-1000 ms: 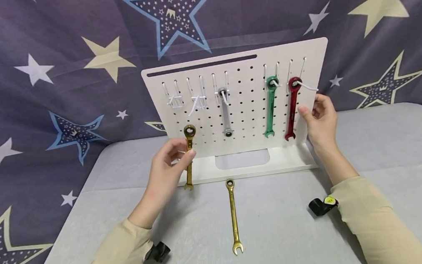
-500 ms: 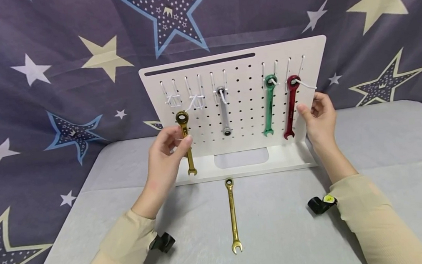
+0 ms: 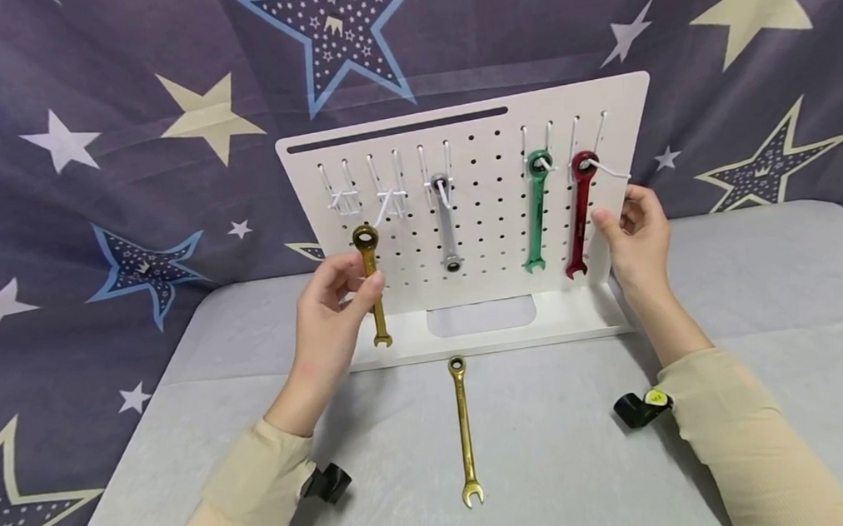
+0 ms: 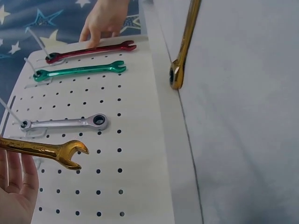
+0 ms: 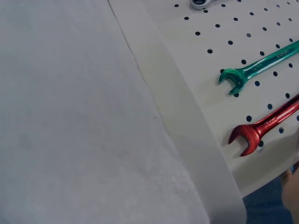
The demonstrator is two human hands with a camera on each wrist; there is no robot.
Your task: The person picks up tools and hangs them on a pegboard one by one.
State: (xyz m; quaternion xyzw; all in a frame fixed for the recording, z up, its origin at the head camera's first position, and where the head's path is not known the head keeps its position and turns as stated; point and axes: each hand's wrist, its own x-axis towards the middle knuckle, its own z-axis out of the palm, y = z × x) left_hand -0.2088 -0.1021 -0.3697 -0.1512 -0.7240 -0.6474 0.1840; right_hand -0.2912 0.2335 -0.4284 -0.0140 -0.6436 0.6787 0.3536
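Observation:
My left hand (image 3: 325, 326) pinches a gold combination wrench (image 3: 379, 321) between thumb and fingers, ring end up, in front of a white pegboard (image 3: 565, 102). The ring end is just below the tip of the second white hook (image 3: 389, 203) from the left; whether they touch I cannot tell. With the thumb on its front and fingers curled behind, my right hand (image 3: 641, 244) grips the board's right edge. Beside that thumb hangs a red wrench (image 3: 580, 228). A green wrench (image 3: 537, 224) and a silver wrench (image 3: 448, 231) hang on hooks further left.
A second gold wrench (image 3: 466, 434) lies on the grey-covered table (image 3: 560, 468) before the board's base ledge (image 3: 584, 311). The leftmost hook (image 3: 343, 201) bears nothing. A star-patterned curtain (image 3: 506, 22) stands behind the board.
My left hand has lifted the gold wrench upward, and its ring end has moved slightly left, closer to the second hook. My right hand stays at the board's edge.

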